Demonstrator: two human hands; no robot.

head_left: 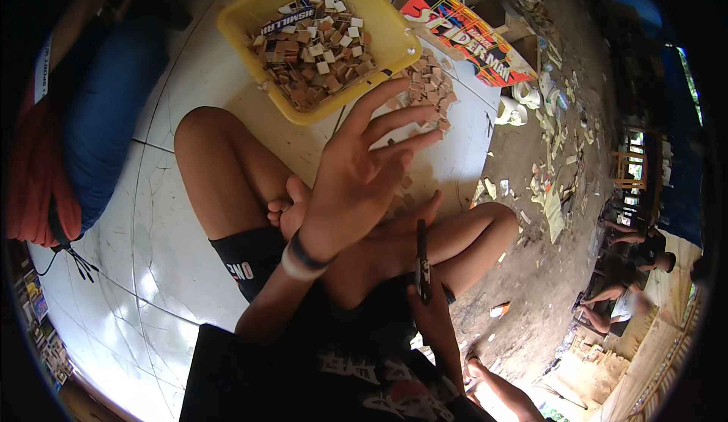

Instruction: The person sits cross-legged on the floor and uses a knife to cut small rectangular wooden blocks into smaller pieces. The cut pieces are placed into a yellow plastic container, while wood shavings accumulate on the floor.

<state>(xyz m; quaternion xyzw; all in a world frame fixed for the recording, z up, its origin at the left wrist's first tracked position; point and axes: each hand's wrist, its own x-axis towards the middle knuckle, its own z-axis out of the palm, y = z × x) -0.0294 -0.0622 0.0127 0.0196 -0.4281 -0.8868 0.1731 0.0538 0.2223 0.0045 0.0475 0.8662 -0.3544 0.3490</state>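
Hanging open over the person's crossed legs, the left grip [353, 183] has its fingers spread toward the right; no piece shows in it. The right grip [428, 310], lower and to the right, is closed around a slim dark tool [422, 255], held upright; its kind cannot be made out.

Location of work: small square pieces, in two main lots. First lot: mixed brown and whitish squares [334, 58], heaped in a yellow tub [388, 21] beyond the left grip and slightly to its left. Second lot: a loose pile of brown squares [431, 84] on the tiled floor [159, 217], just past the left fingertips and beside the tub's near right corner. A few stray brown bits [407, 182] appear below the left fingers, near the feet. A red printed carton [470, 35] stands beyond the pile, farther right. Scraps [553, 187] litter the dirt ground well to the right of both grips.

Progress, as judged: partway. Many pieces are in the tub, yet a sizeable pile lies outside it. Thin light lines show among the tub's squares, too small to identify. Which lot is finished and which is waiting cannot be told; neither grip touches either one.
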